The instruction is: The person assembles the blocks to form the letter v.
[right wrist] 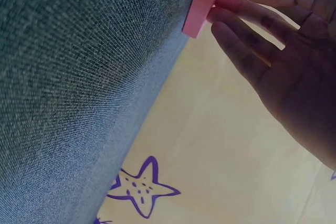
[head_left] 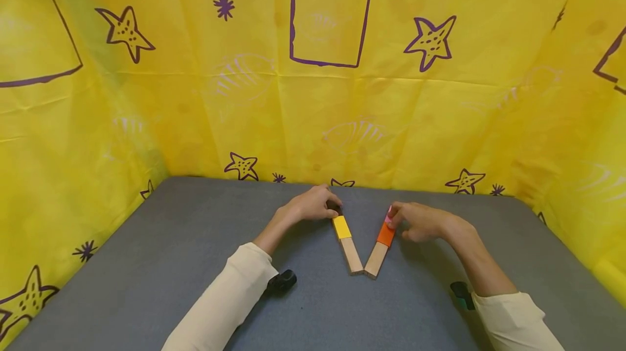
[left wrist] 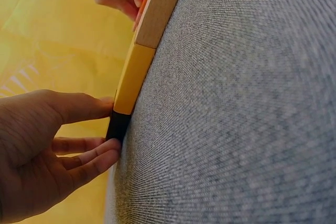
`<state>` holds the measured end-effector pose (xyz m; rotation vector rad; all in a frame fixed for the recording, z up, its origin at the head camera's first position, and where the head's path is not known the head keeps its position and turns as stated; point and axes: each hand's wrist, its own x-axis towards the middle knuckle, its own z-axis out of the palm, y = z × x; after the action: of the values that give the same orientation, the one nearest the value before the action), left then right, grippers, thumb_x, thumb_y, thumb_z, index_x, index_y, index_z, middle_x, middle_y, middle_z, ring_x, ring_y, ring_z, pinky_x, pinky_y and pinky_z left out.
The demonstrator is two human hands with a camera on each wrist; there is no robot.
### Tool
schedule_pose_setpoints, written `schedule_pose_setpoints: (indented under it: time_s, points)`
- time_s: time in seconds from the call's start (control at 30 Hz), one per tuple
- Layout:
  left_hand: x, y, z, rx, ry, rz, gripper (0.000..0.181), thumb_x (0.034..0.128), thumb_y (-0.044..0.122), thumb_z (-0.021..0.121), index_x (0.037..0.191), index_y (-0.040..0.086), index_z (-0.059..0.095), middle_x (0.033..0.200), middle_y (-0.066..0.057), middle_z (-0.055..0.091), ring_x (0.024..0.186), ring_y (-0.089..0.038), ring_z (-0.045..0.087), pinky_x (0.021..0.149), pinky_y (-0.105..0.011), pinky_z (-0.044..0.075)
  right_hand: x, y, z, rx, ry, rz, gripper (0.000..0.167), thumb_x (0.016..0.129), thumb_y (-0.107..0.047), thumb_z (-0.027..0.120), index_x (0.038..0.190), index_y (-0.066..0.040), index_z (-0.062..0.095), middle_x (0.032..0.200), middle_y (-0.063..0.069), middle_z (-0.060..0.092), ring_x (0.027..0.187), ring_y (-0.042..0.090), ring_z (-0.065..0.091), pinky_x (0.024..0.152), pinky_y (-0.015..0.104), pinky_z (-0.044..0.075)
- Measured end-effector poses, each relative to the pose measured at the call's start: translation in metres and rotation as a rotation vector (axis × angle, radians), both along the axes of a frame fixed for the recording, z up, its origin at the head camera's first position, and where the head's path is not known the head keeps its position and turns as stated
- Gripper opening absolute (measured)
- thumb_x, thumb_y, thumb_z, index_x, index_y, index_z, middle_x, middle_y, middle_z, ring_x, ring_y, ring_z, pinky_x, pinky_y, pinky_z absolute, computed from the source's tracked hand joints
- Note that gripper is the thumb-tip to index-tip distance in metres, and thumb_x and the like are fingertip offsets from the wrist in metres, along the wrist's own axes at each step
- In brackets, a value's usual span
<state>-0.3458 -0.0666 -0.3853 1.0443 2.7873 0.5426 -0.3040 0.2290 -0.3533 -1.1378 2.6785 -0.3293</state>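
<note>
Two rows of flat blocks form a V on the table. The left row runs from a plain wooden block [head_left: 351,256] through a yellow block [head_left: 342,227] to a black block [left wrist: 118,126]. My left hand [head_left: 315,202] pinches that black block between thumb and fingers at the row's far end. On the right lie another wooden block [head_left: 376,259], an orange block [head_left: 386,234] and a pink block [right wrist: 200,10]. The fingertips of my right hand [head_left: 419,220] touch the side of the pink block, fairly straight in the right wrist view. The near ends of both rows meet.
A grey cloth-covered table [head_left: 195,286] lies under everything. Yellow fabric [head_left: 313,101] printed with starfish and fish surrounds its back and sides. Dark wrist-worn devices [head_left: 282,282] sit at both cuffs.
</note>
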Motion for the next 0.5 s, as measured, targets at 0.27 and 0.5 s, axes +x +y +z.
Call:
schedule_pose_setpoints:
  time_s: [0.27, 0.5]
  points:
    - [-0.0002, 0.0, -0.001, 0.001, 0.016, -0.012, 0.029, 0.1012, 0.017, 0.069, 0.128, 0.005, 0.074, 0.124, -0.011, 0.074, 0.11, -0.026, 0.059, 0.092, -0.037, 0.05, 0.0013, -0.0001, 0.0011, 0.003, -0.009, -0.005, 0.031, 0.081, 0.007, 0.072, 0.11, -0.003, 0.08, 0.12, 0.012, 0.065, 0.112, 0.035, 0.065, 0.102, 0.057, 0.052]
    - [0.0039, 0.0, 0.0008, 0.02, 0.009, 0.02, 0.034, 0.099, 0.02, 0.073, 0.129, 0.006, 0.073, 0.129, -0.012, 0.071, 0.118, -0.028, 0.057, 0.1, -0.043, 0.049, 0.0009, 0.0, 0.0008, 0.003, -0.015, -0.006, 0.031, 0.081, 0.006, 0.072, 0.11, -0.003, 0.08, 0.12, 0.012, 0.065, 0.113, 0.035, 0.064, 0.103, 0.057, 0.051]
